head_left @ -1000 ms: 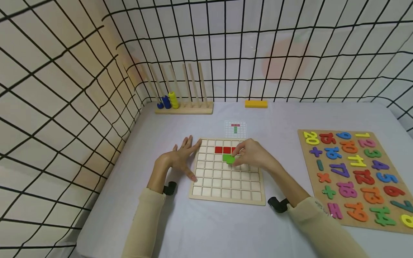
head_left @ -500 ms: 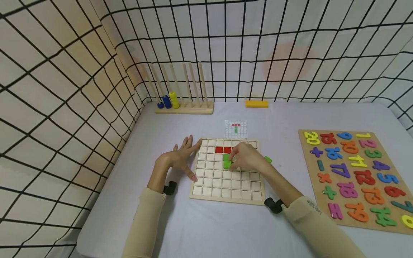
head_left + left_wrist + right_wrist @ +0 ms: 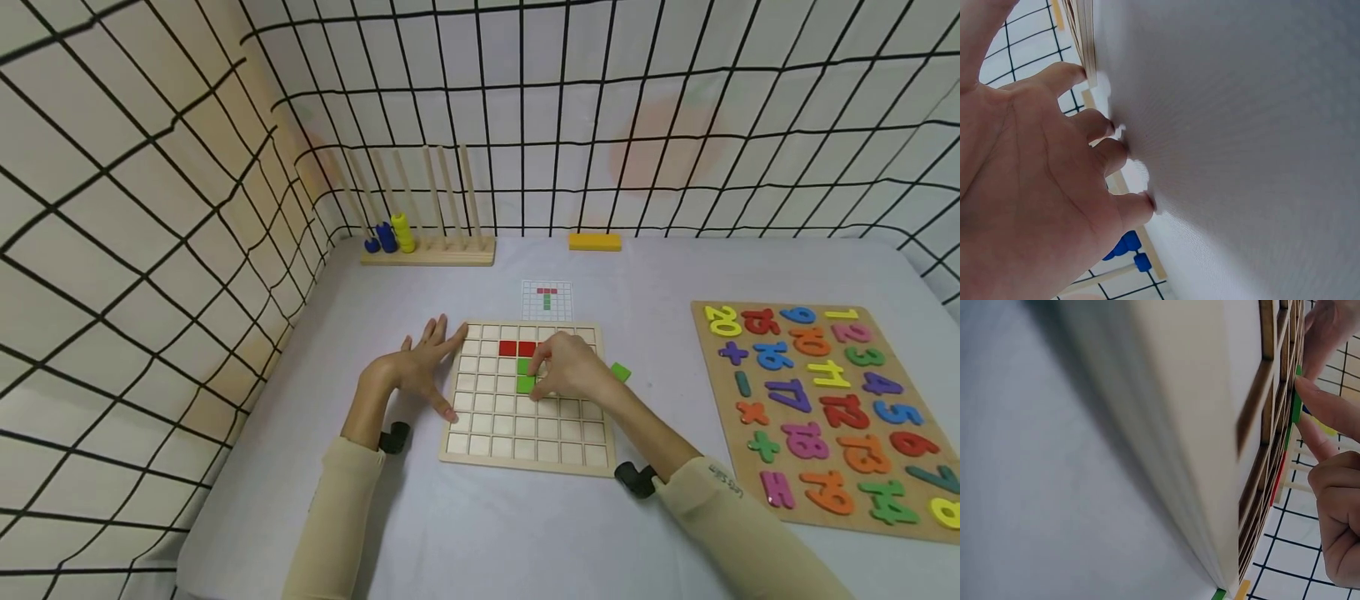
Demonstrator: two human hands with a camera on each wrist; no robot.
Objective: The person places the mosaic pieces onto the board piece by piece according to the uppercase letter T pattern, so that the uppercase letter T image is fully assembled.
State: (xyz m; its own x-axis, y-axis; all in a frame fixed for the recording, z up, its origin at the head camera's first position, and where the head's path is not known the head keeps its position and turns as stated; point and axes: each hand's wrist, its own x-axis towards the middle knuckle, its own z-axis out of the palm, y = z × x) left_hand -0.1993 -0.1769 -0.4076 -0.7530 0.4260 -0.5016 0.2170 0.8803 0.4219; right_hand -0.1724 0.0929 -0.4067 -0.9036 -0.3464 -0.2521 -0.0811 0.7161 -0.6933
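A wooden grid board (image 3: 525,465) lies on the white table. My left hand (image 3: 408,367) is spread at its left edge, with the thumb on the frame and the index fingertip by the upper left corner. In the left wrist view, the other fingertips rest on the tablecloth. My right hand (image 3: 573,367) pinches a green square tile (image 3: 525,384) between thumb and index finger, low at the grid. Another green tile (image 3: 523,365) lies directly above it, under a row of red tiles (image 3: 517,348) partly covered by the hand.
A loose green tile (image 3: 620,372) lies right of the board. Behind the board is a pattern card (image 3: 547,301). Farther back stand a peg rack (image 3: 427,252) with blue and yellow beads and a yellow block (image 3: 595,242). A number board (image 3: 738,454) lies right; black wire mesh surrounds the table.
My right hand has moved slightly down the grid with the green tile, from overlapping the upper green tile to the cell below. The loose tile on the right has come into view.
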